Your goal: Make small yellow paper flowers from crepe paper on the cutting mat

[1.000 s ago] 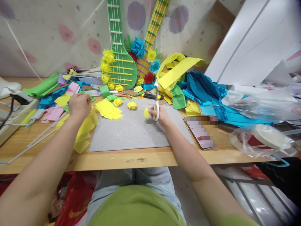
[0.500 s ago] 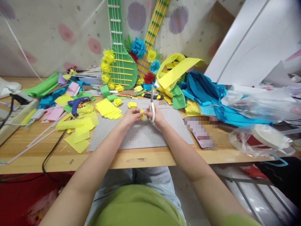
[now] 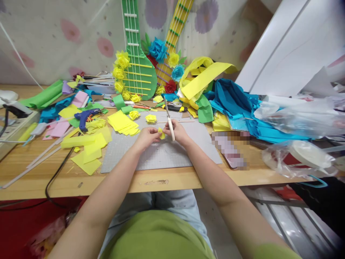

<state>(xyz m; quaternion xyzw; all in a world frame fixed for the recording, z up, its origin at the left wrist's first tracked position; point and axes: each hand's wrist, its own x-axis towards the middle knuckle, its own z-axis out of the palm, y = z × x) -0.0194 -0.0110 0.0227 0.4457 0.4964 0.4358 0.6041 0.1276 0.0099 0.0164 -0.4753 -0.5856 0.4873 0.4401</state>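
Observation:
My left hand point(image 3: 150, 137) pinches a small piece of yellow paper point(image 3: 161, 133) above the grey cutting mat point(image 3: 164, 158). Beside it, my right hand point(image 3: 178, 131) is closed around the white-handled scissors point(image 3: 171, 128), whose blades point up and away from me. The fingertips of both hands are close together at the yellow piece; I cannot tell if the right fingers touch it. Just beyond the hands, a folded yellow paper flower point(image 3: 151, 118) lies on the mat, with another yellow flower point(image 3: 134, 115) to its left, by a stack of yellow paper squares point(image 3: 122, 123).
A blue glue gun point(image 3: 85, 118) and loose yellow sheets point(image 3: 88, 153) lie on the left. Green and yellow paper guitars point(image 3: 141, 77) lean at the back. Blue crepe paper point(image 3: 234, 104), a phone point(image 3: 230, 151) and a bagged tape roll point(image 3: 299, 158) occupy the right.
The scissors have tilted, their blades swinging left and the handle lower. Both hands stay close together, with the yellow piece still in the left fingers. The view has shifted slightly.

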